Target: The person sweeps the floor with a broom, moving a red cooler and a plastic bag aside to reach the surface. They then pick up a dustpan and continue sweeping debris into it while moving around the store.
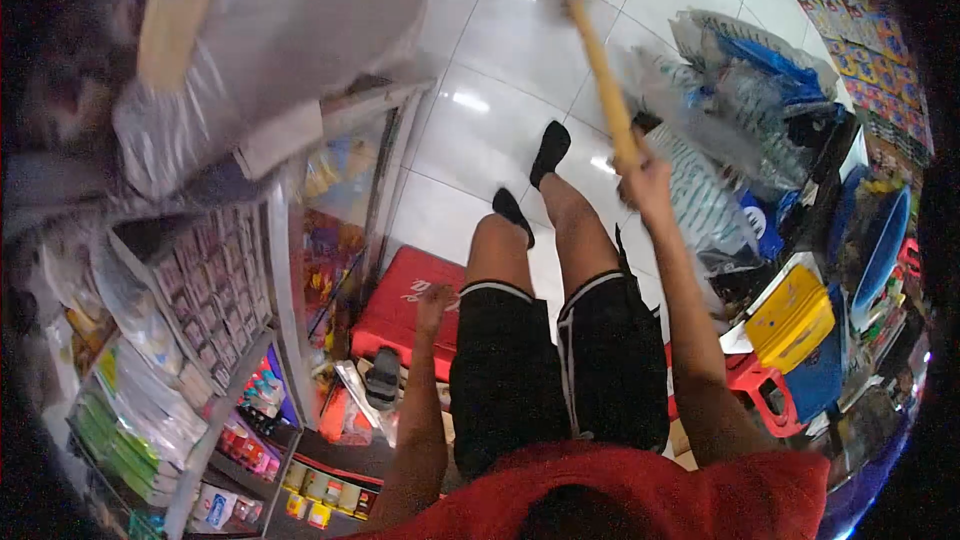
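Observation:
My right hand is closed around the lower end of a yellow-handled broom. The broom points away from me over the floor, and its tan bristle end is cut off by the top edge of the view. My left hand hangs free with its fingers loosely apart, over a red box with white lettering. Clear plastic bags of packed goods lie just right of the hand with the broom.
White floor tiles stretch ahead of my feet. To the left is a glass-sided display case beside shelves of packets. A yellow container, a red plastic stool and a blue basin crowd the right.

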The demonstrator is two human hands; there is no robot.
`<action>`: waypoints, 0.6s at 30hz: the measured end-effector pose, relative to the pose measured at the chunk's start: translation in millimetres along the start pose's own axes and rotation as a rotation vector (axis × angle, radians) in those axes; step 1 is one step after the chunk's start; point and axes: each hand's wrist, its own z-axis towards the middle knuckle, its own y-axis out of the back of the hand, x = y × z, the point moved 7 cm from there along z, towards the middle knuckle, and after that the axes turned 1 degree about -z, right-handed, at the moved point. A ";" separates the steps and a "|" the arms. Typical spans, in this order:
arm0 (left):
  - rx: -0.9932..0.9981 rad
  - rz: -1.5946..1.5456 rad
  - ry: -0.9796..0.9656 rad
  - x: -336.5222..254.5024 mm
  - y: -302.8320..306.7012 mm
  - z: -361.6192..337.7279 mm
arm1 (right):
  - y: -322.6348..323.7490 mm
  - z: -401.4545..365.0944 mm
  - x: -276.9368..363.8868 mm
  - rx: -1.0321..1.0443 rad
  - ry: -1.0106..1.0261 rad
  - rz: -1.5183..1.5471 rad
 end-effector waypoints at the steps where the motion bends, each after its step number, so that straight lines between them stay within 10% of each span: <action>1: 0.008 -0.008 0.043 -2.8 -5.8 8.0 | -5.2 -24.7 22.6 0.088 0.128 -0.058; 5: 0.031 0.130 -0.093 -83.6 -44.6 33.6 | -59.9 -62.5 61.7 0.493 -0.255 0.346; 9: 0.047 -0.022 0.021 -160.9 -50.0 72.8 | -191.0 54.9 10.4 0.538 0.136 0.029; 10: 0.050 -0.015 0.009 -176.9 -47.1 88.2 | -200.7 86.1 9.5 0.490 -0.034 0.241; 18: -0.058 -0.266 -0.203 -235.8 40.0 104.7 | -55.0 190.7 46.8 0.326 -0.332 0.339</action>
